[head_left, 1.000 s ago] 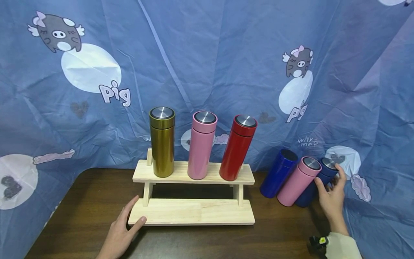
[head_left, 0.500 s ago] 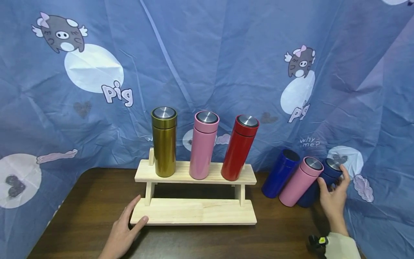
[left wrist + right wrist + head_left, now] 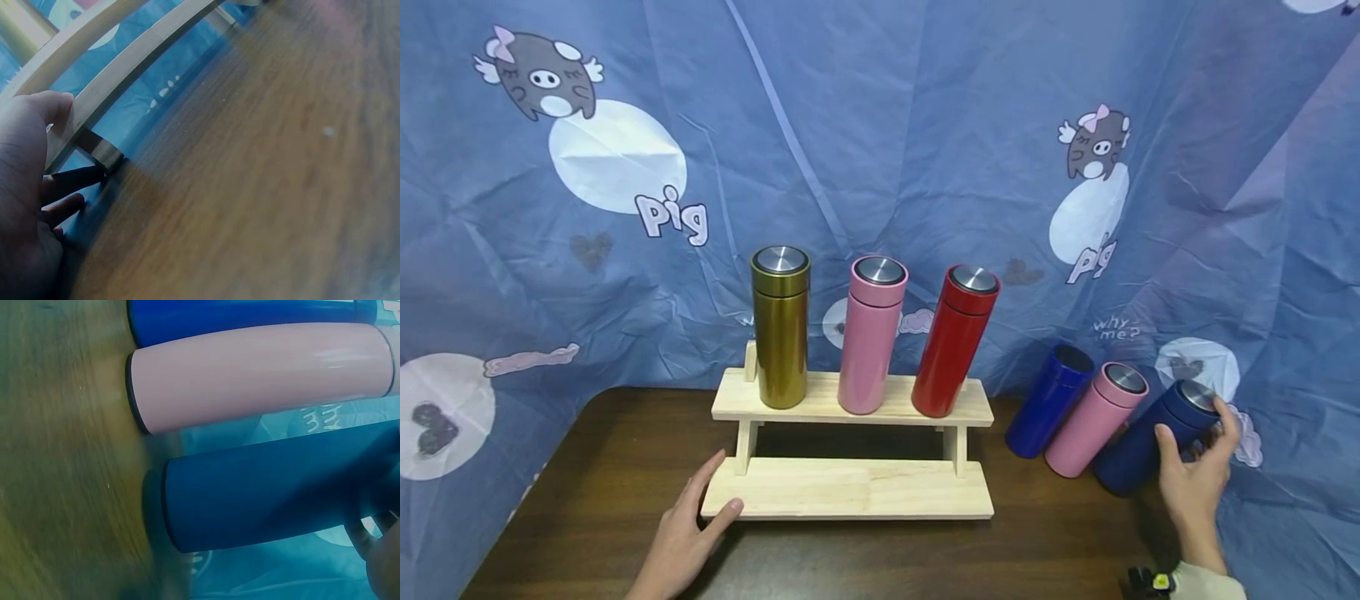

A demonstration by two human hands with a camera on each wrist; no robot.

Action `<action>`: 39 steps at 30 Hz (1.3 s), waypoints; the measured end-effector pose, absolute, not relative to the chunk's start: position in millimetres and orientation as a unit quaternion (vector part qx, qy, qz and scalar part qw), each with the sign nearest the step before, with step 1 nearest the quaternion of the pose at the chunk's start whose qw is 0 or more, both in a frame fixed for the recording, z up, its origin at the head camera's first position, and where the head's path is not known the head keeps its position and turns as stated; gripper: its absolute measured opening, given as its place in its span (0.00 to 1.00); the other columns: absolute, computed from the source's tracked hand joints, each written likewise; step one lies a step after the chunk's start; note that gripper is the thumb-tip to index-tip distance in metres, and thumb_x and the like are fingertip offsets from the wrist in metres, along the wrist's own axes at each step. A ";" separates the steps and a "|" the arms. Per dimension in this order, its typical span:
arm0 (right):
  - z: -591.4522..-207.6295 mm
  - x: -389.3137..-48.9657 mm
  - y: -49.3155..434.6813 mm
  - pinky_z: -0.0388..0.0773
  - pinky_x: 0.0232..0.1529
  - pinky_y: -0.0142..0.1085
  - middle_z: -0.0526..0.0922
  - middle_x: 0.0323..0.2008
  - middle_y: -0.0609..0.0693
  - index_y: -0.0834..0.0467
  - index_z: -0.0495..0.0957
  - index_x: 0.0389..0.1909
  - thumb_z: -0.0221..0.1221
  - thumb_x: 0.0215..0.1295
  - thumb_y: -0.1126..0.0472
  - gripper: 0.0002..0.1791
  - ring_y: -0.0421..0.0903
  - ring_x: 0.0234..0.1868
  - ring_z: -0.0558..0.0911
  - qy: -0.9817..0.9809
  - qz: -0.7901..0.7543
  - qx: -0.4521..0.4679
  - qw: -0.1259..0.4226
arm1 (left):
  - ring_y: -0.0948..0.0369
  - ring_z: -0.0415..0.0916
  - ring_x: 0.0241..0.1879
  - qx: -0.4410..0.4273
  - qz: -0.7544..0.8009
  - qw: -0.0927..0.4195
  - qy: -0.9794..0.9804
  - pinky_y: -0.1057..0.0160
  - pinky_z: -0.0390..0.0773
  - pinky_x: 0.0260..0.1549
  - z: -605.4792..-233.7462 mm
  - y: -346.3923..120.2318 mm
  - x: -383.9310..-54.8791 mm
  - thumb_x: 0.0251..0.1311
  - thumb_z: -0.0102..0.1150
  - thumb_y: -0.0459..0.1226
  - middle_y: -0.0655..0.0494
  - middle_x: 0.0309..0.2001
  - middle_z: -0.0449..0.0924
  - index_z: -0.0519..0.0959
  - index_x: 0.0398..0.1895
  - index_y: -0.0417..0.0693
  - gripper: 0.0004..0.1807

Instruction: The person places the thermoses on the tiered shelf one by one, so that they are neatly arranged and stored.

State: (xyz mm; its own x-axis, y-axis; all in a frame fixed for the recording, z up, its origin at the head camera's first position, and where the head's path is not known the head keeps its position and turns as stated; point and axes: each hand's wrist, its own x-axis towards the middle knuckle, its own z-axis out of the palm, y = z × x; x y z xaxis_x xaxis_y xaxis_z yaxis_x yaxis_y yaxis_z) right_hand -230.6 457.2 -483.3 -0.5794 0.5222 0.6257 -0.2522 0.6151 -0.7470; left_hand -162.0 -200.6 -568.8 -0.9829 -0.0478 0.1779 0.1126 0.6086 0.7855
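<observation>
My right hand [image 3: 1197, 483] grips a dark blue thermos bottle [image 3: 1153, 437] near its silver-topped lid. In the right wrist view this bottle [image 3: 281, 487] stands apart from the pink thermos bottle [image 3: 262, 375] beside it. My left hand [image 3: 681, 533] holds the left end of the lower board of a two-tier wooden stand [image 3: 857, 490]. Its thumb lies against the board in the left wrist view, with the other fingers reaching below. Along the upper tier stand a gold bottle [image 3: 781, 350], a pink bottle [image 3: 871, 350] and a red bottle [image 3: 951, 358].
A bright blue bottle [image 3: 1048, 404] leans close to the pink bottle [image 3: 1093, 425] right of the stand. All stand on a dark wooden table [image 3: 865, 558]. A blue cloth [image 3: 985, 125] with pig prints hangs behind and along the right side.
The dark blue bottle has moved rightward and slightly nearer in my right hand, opening a gap from the pink one. My left hand and the stand keep their place.
</observation>
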 end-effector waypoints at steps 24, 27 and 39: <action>-450.3 -182.5 427.1 0.74 0.64 0.26 0.77 0.71 0.41 0.66 0.57 0.81 0.69 0.72 0.71 0.43 0.36 0.64 0.79 -0.759 0.406 -0.004 0.510 | 0.31 0.65 0.77 -0.050 -0.474 0.136 -0.869 0.22 0.70 0.65 -575.5 -204.8 -163.2 0.90 0.46 0.43 0.35 0.81 0.68 0.64 0.86 0.45 0.28; -441.9 -179.0 417.1 0.75 0.64 0.26 0.78 0.70 0.42 0.67 0.57 0.82 0.69 0.71 0.72 0.44 0.37 0.64 0.80 -0.749 0.418 0.000 0.514 | 0.31 0.65 0.78 -0.046 -0.469 0.131 -0.872 0.22 0.70 0.65 -574.8 -204.8 -163.0 0.90 0.46 0.44 0.34 0.81 0.68 0.64 0.86 0.45 0.29; -416.4 -167.9 372.6 0.75 0.63 0.26 0.79 0.70 0.44 0.71 0.55 0.80 0.65 0.68 0.80 0.44 0.40 0.65 0.81 -0.737 0.458 0.091 0.488 | 0.30 0.65 0.78 -0.041 -0.465 0.123 -0.876 0.21 0.68 0.67 -573.1 -203.1 -163.4 0.90 0.46 0.45 0.34 0.82 0.67 0.63 0.86 0.44 0.29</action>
State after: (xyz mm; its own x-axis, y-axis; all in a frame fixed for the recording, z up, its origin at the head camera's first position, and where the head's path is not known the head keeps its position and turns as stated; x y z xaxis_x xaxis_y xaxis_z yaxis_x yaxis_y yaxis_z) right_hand -167.9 372.6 -416.4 -0.5067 0.3127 0.8034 -0.5819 0.5636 -0.5863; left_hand -163.4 -203.1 -573.1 -0.9662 -0.0436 0.2539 0.1859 0.5642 0.8044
